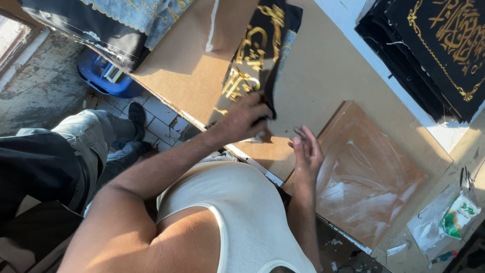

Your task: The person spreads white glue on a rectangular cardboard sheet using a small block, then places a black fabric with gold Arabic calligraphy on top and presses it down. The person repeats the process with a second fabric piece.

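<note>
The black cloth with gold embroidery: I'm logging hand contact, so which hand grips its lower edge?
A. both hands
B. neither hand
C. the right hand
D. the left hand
D: the left hand pinches the black cloth, while the right hand hovers open beside it.

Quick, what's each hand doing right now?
Left hand: closed, gripping the black cloth with gold embroidery.
Right hand: open, holding nothing, beside the brown board.

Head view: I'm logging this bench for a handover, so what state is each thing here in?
Black cloth with gold embroidery: lying crumpled on the table, its near corner pinched.
Left hand: grip closed on the cloth's corner.
Right hand: open, fingers spread, holding nothing, at the board's edge.
Brown board: flat, smeared with white streaks.
Stack of black embroidered cloths: piled, untouched.
Plastic bag: crumpled, lying flat.
</note>
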Available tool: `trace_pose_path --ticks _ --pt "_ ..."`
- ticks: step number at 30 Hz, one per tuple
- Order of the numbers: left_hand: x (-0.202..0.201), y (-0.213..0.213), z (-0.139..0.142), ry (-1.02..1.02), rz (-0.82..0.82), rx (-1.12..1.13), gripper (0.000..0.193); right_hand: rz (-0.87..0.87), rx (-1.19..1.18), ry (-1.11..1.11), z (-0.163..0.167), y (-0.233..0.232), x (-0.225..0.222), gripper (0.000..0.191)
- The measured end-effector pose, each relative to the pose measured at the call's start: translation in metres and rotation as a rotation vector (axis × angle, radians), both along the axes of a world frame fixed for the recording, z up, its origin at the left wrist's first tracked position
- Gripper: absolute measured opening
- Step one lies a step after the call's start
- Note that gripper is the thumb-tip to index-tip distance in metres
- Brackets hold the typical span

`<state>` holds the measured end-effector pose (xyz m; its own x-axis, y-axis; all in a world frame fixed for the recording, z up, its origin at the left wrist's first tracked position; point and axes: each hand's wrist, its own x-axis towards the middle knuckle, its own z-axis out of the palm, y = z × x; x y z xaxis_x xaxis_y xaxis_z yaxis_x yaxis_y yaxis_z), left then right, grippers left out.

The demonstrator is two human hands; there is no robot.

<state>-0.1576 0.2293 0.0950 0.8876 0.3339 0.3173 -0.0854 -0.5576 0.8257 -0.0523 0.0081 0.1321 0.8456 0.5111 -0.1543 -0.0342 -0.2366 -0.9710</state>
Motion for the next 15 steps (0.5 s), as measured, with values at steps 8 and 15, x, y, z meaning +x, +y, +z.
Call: trace_pose_path --ticks 8,15 --pt "0.011 -0.039 0.018 -0.093 -0.339 -0.120 0.022 -0.230 -0.075 0.020 -0.026 0.020 0.043 0.031" --pt "0.006 -0.007 -0.033 0.213 0.279 -0.342 0.055 -0.391 0.203 -0.127 0.003 -0.008 0.046 0.026"
